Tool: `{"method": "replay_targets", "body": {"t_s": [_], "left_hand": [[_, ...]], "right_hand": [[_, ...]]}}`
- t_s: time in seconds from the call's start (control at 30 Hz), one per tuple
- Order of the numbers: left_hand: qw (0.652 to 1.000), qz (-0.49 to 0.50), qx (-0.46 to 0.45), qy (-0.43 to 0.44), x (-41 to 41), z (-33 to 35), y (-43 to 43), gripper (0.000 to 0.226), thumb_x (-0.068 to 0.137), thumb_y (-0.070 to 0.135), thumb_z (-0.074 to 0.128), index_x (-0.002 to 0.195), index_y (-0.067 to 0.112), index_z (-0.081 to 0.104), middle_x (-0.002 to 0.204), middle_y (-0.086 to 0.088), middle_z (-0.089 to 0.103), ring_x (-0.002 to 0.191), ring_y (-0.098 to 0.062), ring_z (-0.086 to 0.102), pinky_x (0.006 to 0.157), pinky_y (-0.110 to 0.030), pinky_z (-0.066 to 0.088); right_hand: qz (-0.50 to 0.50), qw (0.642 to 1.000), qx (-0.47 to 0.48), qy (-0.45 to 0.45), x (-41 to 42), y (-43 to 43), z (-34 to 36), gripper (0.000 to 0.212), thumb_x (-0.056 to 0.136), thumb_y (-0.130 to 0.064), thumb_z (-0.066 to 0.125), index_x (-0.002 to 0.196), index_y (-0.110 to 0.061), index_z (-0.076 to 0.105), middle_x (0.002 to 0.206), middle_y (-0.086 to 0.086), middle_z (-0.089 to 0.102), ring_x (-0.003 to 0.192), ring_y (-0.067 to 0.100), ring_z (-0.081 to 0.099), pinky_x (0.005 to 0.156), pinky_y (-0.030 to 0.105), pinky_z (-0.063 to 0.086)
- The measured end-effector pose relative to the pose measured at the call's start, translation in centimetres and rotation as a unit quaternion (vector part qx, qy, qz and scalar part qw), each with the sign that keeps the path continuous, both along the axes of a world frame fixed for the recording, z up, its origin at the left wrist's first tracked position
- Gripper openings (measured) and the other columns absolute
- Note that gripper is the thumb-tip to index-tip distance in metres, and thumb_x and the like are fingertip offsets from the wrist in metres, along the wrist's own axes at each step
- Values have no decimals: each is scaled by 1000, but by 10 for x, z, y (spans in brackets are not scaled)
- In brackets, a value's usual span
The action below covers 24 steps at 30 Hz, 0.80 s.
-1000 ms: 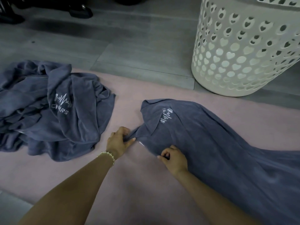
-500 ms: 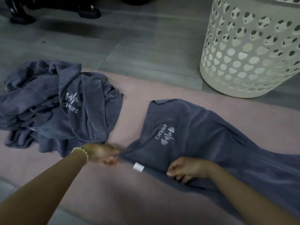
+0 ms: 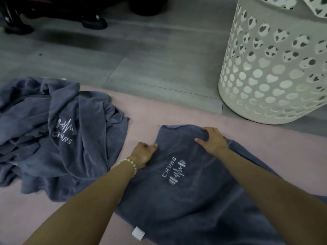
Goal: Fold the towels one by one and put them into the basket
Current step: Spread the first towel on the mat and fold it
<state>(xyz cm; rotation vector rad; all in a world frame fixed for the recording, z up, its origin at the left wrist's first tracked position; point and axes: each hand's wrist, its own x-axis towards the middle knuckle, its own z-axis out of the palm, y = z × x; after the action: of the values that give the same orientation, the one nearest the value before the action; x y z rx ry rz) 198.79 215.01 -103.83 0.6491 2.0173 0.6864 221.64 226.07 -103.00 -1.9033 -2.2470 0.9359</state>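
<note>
A blue-grey towel (image 3: 191, 195) with a white logo lies spread on the pink mat, running off to the right. My left hand (image 3: 143, 153) pinches its left edge near the far corner. My right hand (image 3: 211, 141) grips a bunched fold at its far edge. A white label (image 3: 138, 233) sticks out at the near edge. A heap of several more blue-grey towels (image 3: 53, 137) lies crumpled to the left. The white basket (image 3: 276, 68) with heart-shaped holes stands at the back right on the floor.
The pink mat (image 3: 145, 112) covers the near floor; grey floorboards (image 3: 141, 59) lie beyond it. Dark chair feet (image 3: 93, 22) stand at the far left top. A second white perforated rim (image 3: 316, 7) shows at the top right corner.
The towel's corner was unfolded so the logo faces up, then both hands moved from its near edge up to the far edge. The view shifted closer to the towel.
</note>
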Motion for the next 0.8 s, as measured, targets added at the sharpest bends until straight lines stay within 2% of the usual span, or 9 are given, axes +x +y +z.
{"method": "replay_targets", "body": {"t_s": [0.07, 0.17, 0.27, 0.37, 0.47, 0.57, 0.63, 0.73, 0.8], "left_hand": [[999, -20, 24, 23, 2, -9, 6, 35, 86, 38, 65, 96, 6, 58, 83, -2, 58, 84, -19, 56, 57, -19, 38], [997, -68, 29, 30, 5, -15, 10, 33, 88, 33, 64, 66, 12, 50, 56, 4, 44, 58, -11, 42, 47, -15, 33], [995, -29, 86, 32, -1, -14, 16, 46, 90, 22, 63, 50, 15, 40, 41, 7, 34, 42, -7, 31, 44, -21, 32], [992, 54, 113, -15, -17, 3, 21, 36, 92, 19, 60, 58, 10, 51, 36, 3, 46, 28, -7, 42, 37, -16, 38], [985, 81, 149, 26, -39, 14, 24, 28, 91, 19, 61, 64, 12, 60, 43, 6, 56, 46, -14, 55, 60, -25, 54], [991, 74, 113, 11, -48, 10, 14, 8, 91, 14, 59, 97, 8, 60, 79, -2, 62, 75, -19, 58, 73, -23, 52], [998, 13, 41, 43, -51, 0, 0, 25, 90, 23, 61, 107, 4, 58, 96, -8, 62, 92, -25, 60, 80, -24, 47], [982, -137, -31, 128, -55, -8, -31, 26, 89, 38, 58, 79, 14, 56, 85, -3, 63, 88, -22, 60, 75, -22, 40], [961, -214, -57, 164, -55, -7, -56, 30, 89, 44, 56, 79, 17, 56, 84, 0, 62, 86, -18, 59, 73, -21, 37]], "right_hand": [[-32, 998, -38, 38, -3, 9, -7, 59, 89, -37, 63, 137, -14, 40, 141, 10, 32, 120, 32, 47, 101, 40, 40], [-66, 995, -24, 66, -9, 23, -14, 46, 87, -31, 66, 125, -9, 52, 130, 14, 48, 111, 34, 53, 94, 36, 43], [-95, 992, -19, 81, -17, 34, -15, 17, 83, -23, 72, 85, -7, 67, 91, 13, 68, 77, 27, 60, 83, 34, 50], [-139, 971, -36, 194, -36, 46, -7, 25, 81, -13, 74, 61, -11, 59, 60, 7, 60, 50, 14, 59, 73, 34, 56], [-127, 961, -15, 243, -60, 55, 6, 11, 86, -8, 67, 78, -1, 70, 78, 2, 65, 68, 5, 60, 63, 9, 44], [-92, 958, -60, 263, -69, 38, 6, 22, 90, -9, 61, 108, 3, 66, 105, 4, 63, 98, 15, 57, 81, 12, 40], [-90, 956, -46, 274, -67, 16, -1, 23, 88, -6, 63, 109, 2, 65, 112, 10, 65, 104, 19, 61, 90, 19, 45], [-83, 944, -50, 315, -65, -29, -6, 15, 87, -1, 63, 101, 2, 67, 93, 7, 66, 73, -6, 63, 68, 7, 47], [-101, 920, -127, 356, -65, -65, -5, 6, 89, -2, 61, 92, -4, 66, 82, 5, 64, 55, -6, 61, 55, 8, 47]]}}
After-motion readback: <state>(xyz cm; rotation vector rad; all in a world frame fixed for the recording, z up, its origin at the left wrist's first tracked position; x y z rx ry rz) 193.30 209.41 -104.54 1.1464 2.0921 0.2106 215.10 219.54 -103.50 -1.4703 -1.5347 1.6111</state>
